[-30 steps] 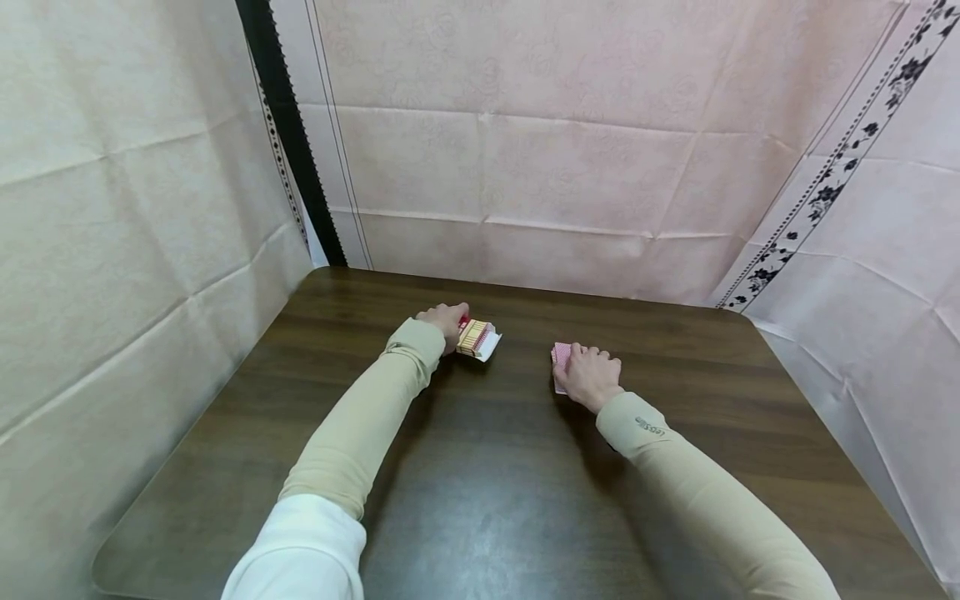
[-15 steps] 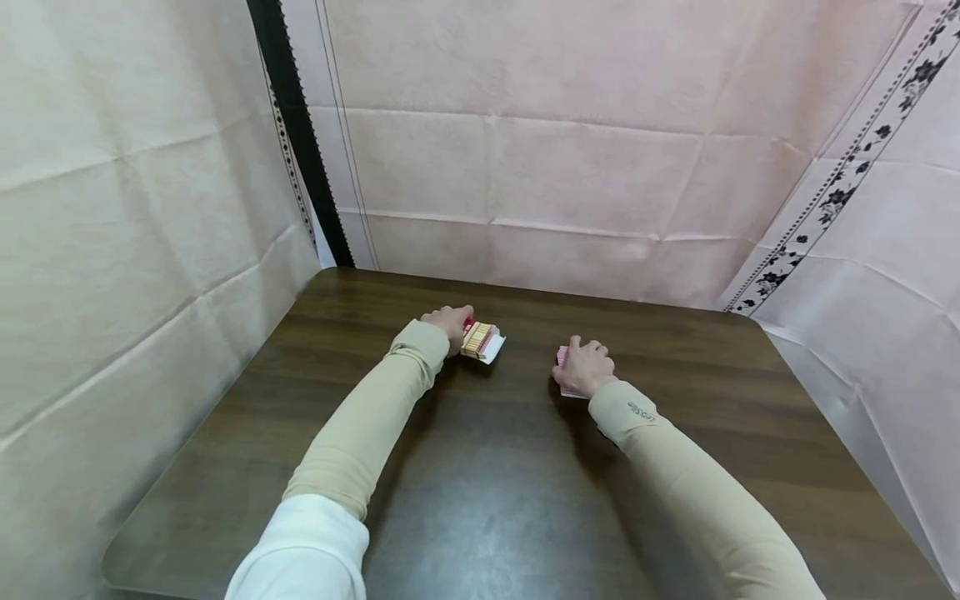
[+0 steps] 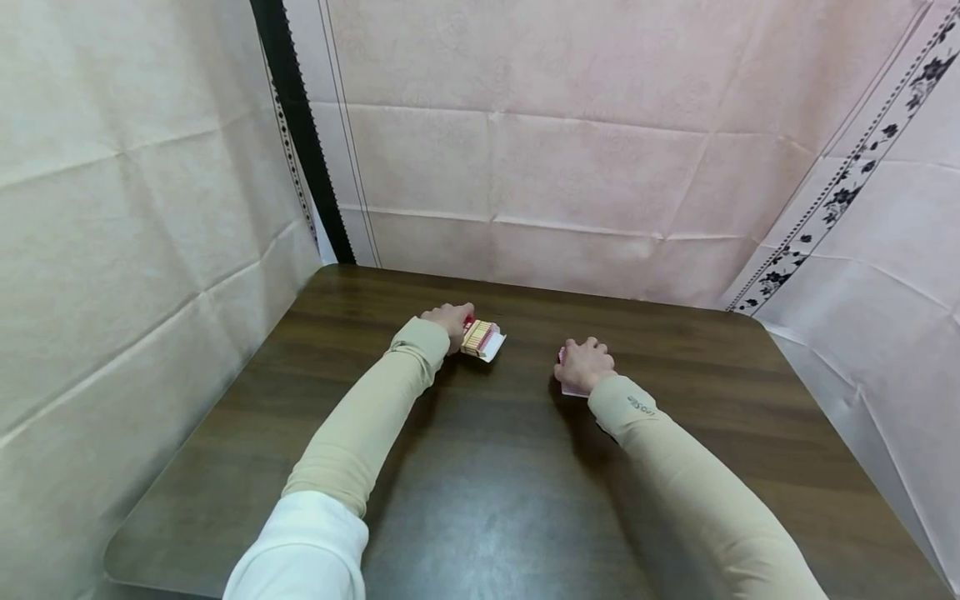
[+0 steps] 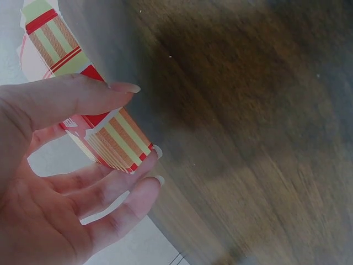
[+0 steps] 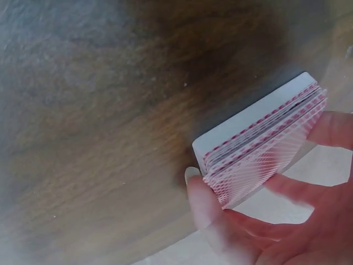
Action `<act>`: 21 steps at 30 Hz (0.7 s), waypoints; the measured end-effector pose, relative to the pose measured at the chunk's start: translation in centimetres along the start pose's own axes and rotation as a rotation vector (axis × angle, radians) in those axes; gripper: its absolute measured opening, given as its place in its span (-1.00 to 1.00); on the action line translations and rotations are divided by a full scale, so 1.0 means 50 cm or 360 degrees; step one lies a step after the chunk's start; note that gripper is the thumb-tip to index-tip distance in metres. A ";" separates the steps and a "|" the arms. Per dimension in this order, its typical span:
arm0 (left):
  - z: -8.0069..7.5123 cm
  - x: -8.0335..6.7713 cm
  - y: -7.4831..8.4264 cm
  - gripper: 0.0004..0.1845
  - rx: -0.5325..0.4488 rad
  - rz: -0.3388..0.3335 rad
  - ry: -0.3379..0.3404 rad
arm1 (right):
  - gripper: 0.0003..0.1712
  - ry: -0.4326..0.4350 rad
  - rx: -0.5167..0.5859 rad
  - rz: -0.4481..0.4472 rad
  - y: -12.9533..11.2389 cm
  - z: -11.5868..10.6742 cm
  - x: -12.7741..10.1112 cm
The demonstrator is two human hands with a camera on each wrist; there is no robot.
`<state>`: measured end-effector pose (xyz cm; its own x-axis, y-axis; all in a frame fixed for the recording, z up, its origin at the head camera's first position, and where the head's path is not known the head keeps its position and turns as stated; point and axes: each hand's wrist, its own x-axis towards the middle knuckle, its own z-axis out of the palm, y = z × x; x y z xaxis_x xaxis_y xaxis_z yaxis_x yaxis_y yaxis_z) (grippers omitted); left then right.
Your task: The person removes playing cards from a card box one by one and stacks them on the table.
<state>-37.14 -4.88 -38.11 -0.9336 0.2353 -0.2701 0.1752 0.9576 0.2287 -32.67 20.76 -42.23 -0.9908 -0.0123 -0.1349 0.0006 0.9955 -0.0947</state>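
Card packets sit mid-frame on the dark table (image 3: 480, 500): your left hand (image 3: 447, 320) pinches the striped stack (image 3: 480, 337), your right hand (image 3: 583, 365) grips the pink-backed stack (image 3: 564, 385), seemingly mid-pickup, needing level lifts.

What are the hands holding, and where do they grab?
Left hand pinches the striped card box by its sides; right hand grips the card deck by its edges.

A dark wood-grain bench (image 3: 487, 500) with rounded corners fills the lower view. Creased pale pink fabric sheets (image 3: 570, 167) hang behind its far edge and along both sides. A black strip (image 3: 300, 133) runs down past the far left corner, and a black floral border (image 3: 847, 183) slants toward the far right corner.
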 end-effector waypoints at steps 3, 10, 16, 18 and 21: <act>0.001 0.002 0.001 -0.39 0.0007 0.0004 0.0001 | -0.36 0.0002 -0.0009 -0.0004 0.000 0.001 -0.001; 0.006 0.023 0.002 -0.39 -0.0001 -0.0017 0.0000 | -0.35 0.0338 -0.0070 -0.0366 -0.027 -0.005 -0.008; 0.010 0.016 0.010 -0.40 0.0017 0.0004 0.0019 | -0.39 0.0426 0.0082 -0.0963 -0.078 -0.002 -0.016; 0.009 0.008 0.017 -0.40 0.0026 0.0022 0.0033 | -0.36 0.0375 0.0052 -0.1003 -0.092 0.004 -0.018; 0.005 -0.005 0.031 -0.39 0.0020 0.0068 0.0052 | -0.34 0.0311 -0.0008 -0.0975 -0.109 0.015 -0.019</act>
<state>-36.54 -3.43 -37.93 -0.9349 0.2705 -0.2296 0.2187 0.9490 0.2273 -31.65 15.29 -42.31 -0.8176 -0.5622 0.1242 -0.5736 0.8138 -0.0929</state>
